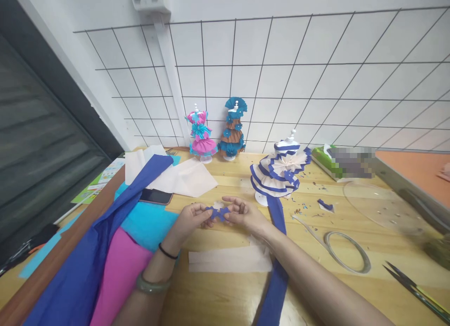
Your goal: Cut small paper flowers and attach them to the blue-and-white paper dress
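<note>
Between my two hands, over the middle of the table, is a small blue paper cutout (220, 213) with a notched, flower-like edge. My left hand (195, 218) pinches its left side between thumb and fingers. The right side is pinched by my right hand (242, 213), whose upper fingers stretch outward. A pale scrap (218, 205) shows just behind the cutout. Below my hands lies a cream paper strip (228, 260). A long blue paper strip (277, 213) passes beneath my right forearm. Beyond my right hand stands a mini dress form (281, 171) in ruffled cream and blue paper.
Two more dressed forms, one pink (202, 138) and one teal and brown (232, 133), stand by the wall. Coloured paper sheets (151, 223) and a phone (156, 196) lie left. On the right are a tape roll (346, 253), scissors (415, 288), a clear disc (379, 206) and a green packet (328, 162).
</note>
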Demonstrator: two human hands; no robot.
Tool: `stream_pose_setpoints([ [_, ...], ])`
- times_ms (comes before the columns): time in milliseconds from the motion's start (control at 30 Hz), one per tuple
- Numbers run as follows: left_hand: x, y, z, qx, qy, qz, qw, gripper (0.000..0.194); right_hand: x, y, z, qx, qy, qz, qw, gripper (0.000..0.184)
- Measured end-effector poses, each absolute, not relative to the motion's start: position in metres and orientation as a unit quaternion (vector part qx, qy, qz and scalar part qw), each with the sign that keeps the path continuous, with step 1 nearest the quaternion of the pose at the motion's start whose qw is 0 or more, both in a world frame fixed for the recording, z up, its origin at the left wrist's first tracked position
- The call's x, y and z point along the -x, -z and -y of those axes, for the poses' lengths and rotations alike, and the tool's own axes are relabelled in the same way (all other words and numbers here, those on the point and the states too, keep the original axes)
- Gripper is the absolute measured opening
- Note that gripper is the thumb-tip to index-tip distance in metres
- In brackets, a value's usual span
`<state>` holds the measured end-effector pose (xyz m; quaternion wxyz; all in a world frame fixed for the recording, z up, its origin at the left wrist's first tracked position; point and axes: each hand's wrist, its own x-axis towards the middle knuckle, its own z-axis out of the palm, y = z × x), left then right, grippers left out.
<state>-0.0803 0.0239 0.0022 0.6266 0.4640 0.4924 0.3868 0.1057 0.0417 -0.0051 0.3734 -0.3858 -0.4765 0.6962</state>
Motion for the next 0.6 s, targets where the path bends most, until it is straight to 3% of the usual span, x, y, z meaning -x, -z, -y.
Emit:
stream_pose_setpoints([
  [300, 0.069, -0.004, -0.018, -0.350, -0.358, -0.425, 0.754, 0.036, -0.118, -0.009, -0.032, 0.395, -0.702, 0.465, 0.366, 0.055],
  [600, 0.059, 0.004, -0.014, -0.387, -0.344, -0.445, 0.731, 0.025, -0.135, -0.004, -0.025, 0.437, -0.647, 0.504, 0.370, 0.052],
])
